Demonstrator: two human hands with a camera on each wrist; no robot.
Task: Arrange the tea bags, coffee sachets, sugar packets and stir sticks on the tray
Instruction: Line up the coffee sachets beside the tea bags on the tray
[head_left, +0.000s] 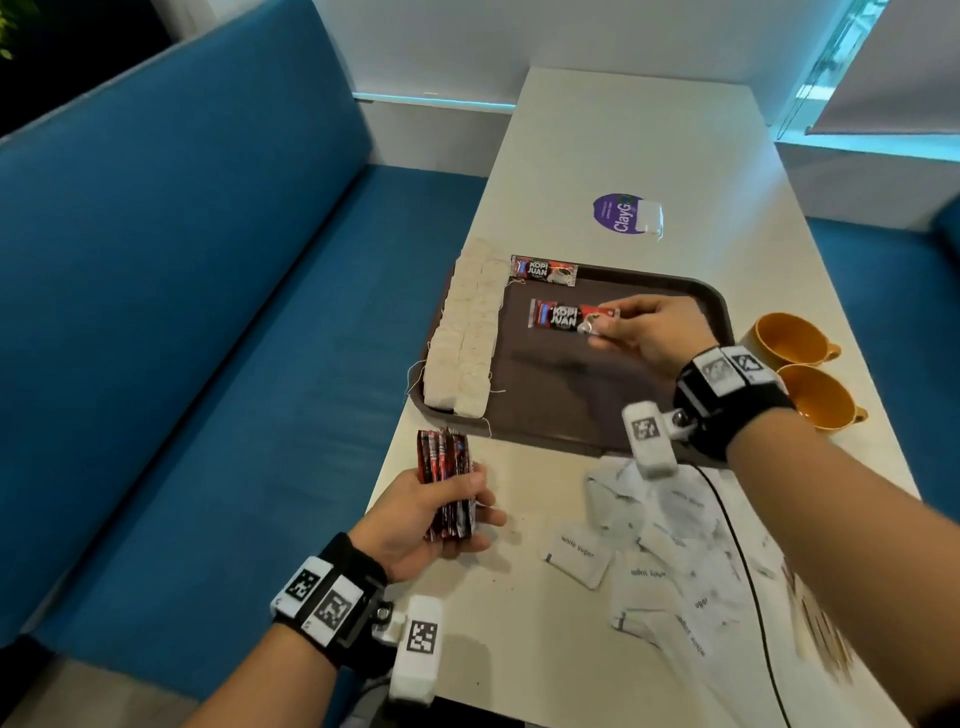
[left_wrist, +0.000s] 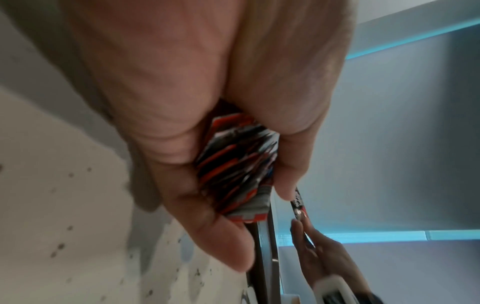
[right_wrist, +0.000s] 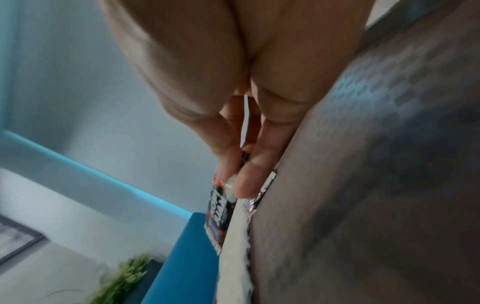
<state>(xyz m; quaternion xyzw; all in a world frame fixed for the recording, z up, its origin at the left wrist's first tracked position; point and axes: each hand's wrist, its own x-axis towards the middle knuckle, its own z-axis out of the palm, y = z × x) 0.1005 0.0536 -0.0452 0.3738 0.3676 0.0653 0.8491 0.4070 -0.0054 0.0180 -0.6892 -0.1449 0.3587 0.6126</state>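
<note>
tray (head_left: 691, 291) on your counter (head_left: 623, 145), mid | tea bags (head_left: 467, 332) in two rows along tray's left edge | one coffee sachet (head_left: 543, 270) at tray's far edge | sugar packets (head_left: 654, 551) before tray | stir sticks (head_left: 821, 623) right of packets | two mugs (head_left: 800, 364) right of tray

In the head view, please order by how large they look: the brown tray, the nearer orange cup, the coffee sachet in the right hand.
1. brown tray, clearly the largest.
2. nearer orange cup.
3. coffee sachet pinched by the right hand; partly covered by fingers, so unsure against the cup.
</note>
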